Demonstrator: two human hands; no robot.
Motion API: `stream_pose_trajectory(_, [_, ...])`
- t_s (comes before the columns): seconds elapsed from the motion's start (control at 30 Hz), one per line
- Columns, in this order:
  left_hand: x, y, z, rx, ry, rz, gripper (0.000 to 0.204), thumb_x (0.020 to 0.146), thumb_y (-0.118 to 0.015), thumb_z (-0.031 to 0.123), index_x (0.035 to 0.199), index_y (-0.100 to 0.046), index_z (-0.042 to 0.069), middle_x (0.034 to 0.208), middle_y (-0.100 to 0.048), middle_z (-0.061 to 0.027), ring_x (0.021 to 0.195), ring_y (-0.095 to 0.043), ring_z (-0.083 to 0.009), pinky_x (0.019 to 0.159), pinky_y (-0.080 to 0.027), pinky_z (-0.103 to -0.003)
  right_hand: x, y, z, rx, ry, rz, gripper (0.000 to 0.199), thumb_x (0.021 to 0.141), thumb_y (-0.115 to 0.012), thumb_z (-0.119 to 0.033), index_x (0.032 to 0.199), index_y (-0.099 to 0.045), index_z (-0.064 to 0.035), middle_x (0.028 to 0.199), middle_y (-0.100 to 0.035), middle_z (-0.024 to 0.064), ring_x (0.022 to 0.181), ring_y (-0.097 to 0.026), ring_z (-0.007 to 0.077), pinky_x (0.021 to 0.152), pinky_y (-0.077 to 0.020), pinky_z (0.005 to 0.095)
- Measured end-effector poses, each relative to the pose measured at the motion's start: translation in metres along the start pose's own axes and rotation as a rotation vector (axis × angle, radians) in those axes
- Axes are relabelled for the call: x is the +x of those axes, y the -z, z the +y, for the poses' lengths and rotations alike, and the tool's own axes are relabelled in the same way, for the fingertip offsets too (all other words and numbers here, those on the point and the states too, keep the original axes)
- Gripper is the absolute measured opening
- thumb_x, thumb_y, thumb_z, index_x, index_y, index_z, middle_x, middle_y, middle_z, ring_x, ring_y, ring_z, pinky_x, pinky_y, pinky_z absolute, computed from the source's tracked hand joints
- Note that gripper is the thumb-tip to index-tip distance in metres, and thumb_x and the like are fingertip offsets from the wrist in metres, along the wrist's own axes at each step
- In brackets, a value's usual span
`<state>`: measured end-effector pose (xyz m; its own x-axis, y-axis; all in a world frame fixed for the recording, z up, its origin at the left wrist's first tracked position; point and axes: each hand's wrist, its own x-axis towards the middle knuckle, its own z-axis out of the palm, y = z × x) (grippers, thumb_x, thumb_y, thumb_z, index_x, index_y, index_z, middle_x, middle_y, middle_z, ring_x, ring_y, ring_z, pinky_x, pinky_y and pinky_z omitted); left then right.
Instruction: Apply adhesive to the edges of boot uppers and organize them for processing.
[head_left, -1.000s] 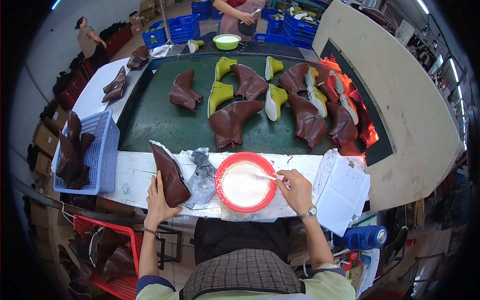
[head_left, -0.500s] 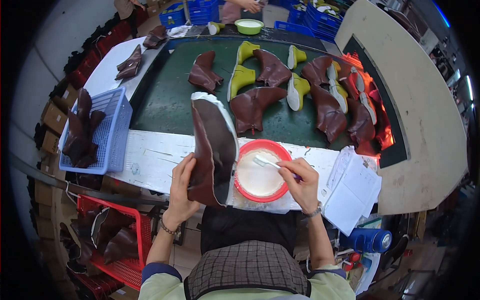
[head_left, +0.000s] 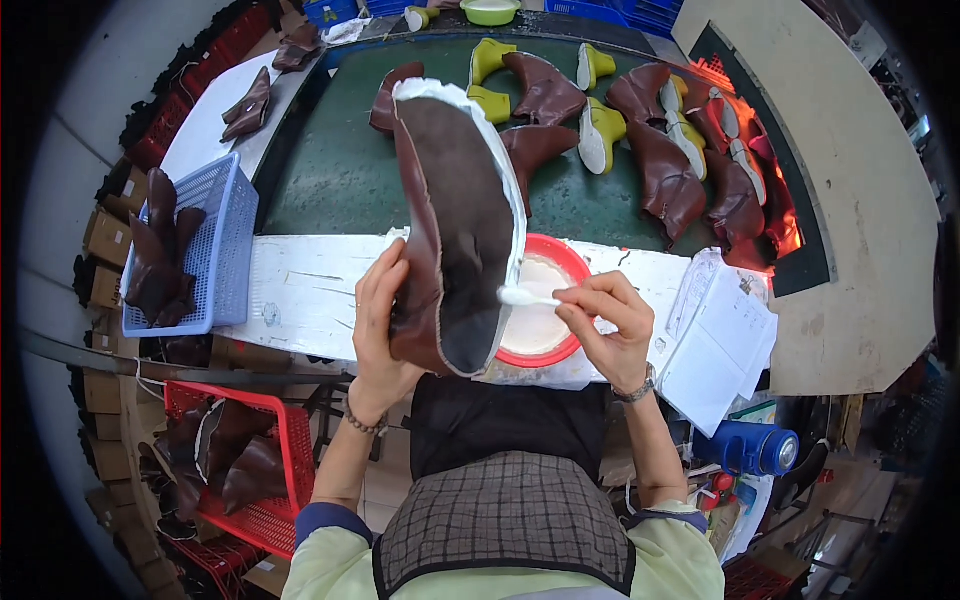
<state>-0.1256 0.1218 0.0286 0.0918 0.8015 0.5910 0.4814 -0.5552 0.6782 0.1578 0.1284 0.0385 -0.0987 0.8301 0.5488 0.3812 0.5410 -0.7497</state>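
My left hand (head_left: 382, 325) grips the lower left side of a brown leather boot upper (head_left: 420, 250), held up and tilted with its dark inside facing me. White paste coats the far end and much of the right edge. A white toothbrush (head_left: 535, 299) is pinched between the thumb and fingers of my right hand (head_left: 612, 325). The brush head, thick with white paste, touches the upper's right edge. Partly hidden behind the upper and brush stands a red bowl (head_left: 581, 268) of white paste, on the white board (head_left: 300, 310).
Brown boot uppers (head_left: 665, 185) and yellow-green shoe forms (head_left: 603, 135) lie on the green surface (head_left: 330, 170). A blue basket (head_left: 232, 250) and a red crate (head_left: 298, 460) hold more uppers on the left. Papers (head_left: 725, 345) and a blue flask (head_left: 755, 448) are at the right.
The toothbrush has come out of the bowl, loaded with paste, and now meets the upper's right edge. The upper has risen toward me and covers more of the bowl.
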Motion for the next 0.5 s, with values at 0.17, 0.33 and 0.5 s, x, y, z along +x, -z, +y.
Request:
stream_pose_trajectory(0.17, [0.018,-0.012,-0.007,0.041,-0.078,0.094,0.083,0.073,-0.085,0.006,0.145,-0.045,0.004,0.152,-0.044,-0.0223,0.135,-0.047,-0.0391,0.111,-0.040,-0.045,-0.012,0.002,-0.011,0.003,0.010,-0.068,0.018,0.078,-0.082,-0.001,0.096,-0.079,-0.0029,0.087,-0.064,0.0056,0.071,-0.062,0.0117,0.062,-0.0483,0.0229])
stream_pose_trajectory(0.33, [0.030,-0.010,-0.012,0.308,-0.329,0.113,0.072,0.079,-0.079,0.001,0.144,-0.047,0.006,0.152,-0.044,-0.0220,0.137,-0.046,-0.0363,0.107,-0.044,-0.042,-0.017,0.000,-0.023,0.092,-0.094,-0.152,0.017,0.080,-0.080,-0.002,0.097,-0.079,-0.0025,0.085,-0.065,0.0061,0.070,-0.062,0.0113,0.061,-0.0484,0.0238])
stream_pose_trajectory(0.5, [0.016,0.018,-0.023,0.108,-0.107,-0.042,0.076,0.063,-0.063,-0.013,0.137,-0.058,0.003,0.145,-0.053,-0.0232,0.128,-0.056,-0.0359,0.109,-0.042,-0.042,-0.014,0.006,0.004,0.032,-0.242,-0.147,0.011,0.084,-0.077,-0.006,0.094,-0.079,-0.0040,0.085,-0.068,0.0060,0.070,-0.065,0.0138,0.060,-0.0493,0.0247])
